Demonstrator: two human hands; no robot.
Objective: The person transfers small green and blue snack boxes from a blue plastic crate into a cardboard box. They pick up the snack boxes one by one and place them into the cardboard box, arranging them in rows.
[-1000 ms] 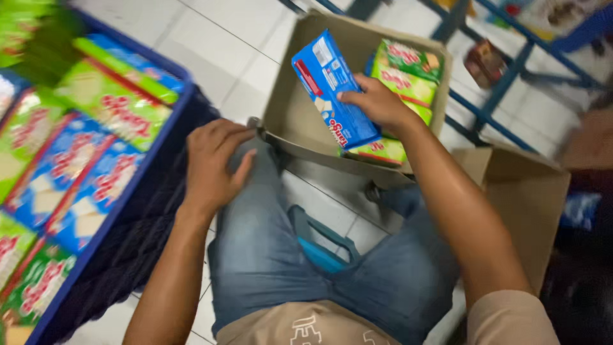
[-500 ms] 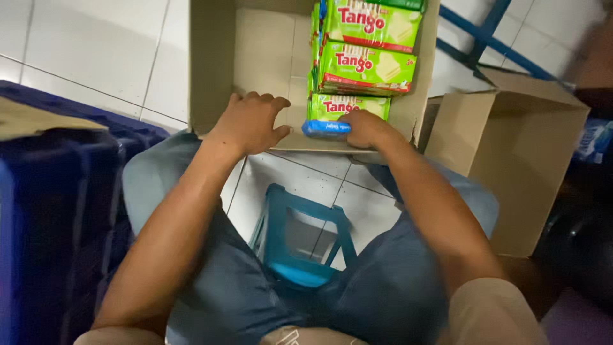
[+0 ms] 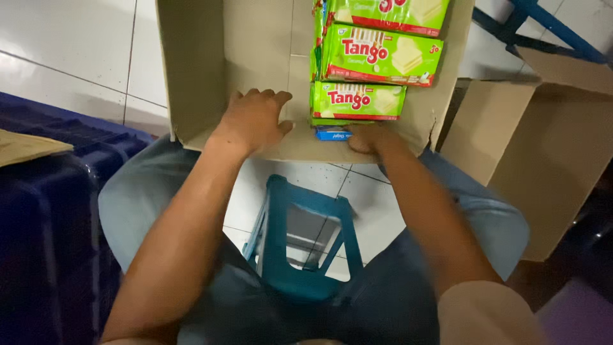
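Observation:
An open cardboard box (image 3: 191, 76) rests against my knees. A row of green wafer packets (image 3: 377, 57) stands along its right side. Below the nearest green packet, a blue wafer packet (image 3: 332, 133) lies low in the box, mostly hidden. My right hand (image 3: 370, 137) is pressed on it at the box's near wall, fingers curled over it. My left hand (image 3: 252, 118) lies flat on the near wall of the box, fingers spread, holding nothing.
A dark blue plastic crate (image 3: 45, 223) stands at my left with a cardboard flap (image 3: 25, 145) on it. A second open cardboard box (image 3: 543, 140) stands at the right. I sit on a teal plastic stool (image 3: 300, 236) on a white tiled floor (image 3: 64, 45).
My right hand carried the blue packet from above the box down into it, under the green packets. My left hand moved from my knee to the box's near wall. The view swung to the box.

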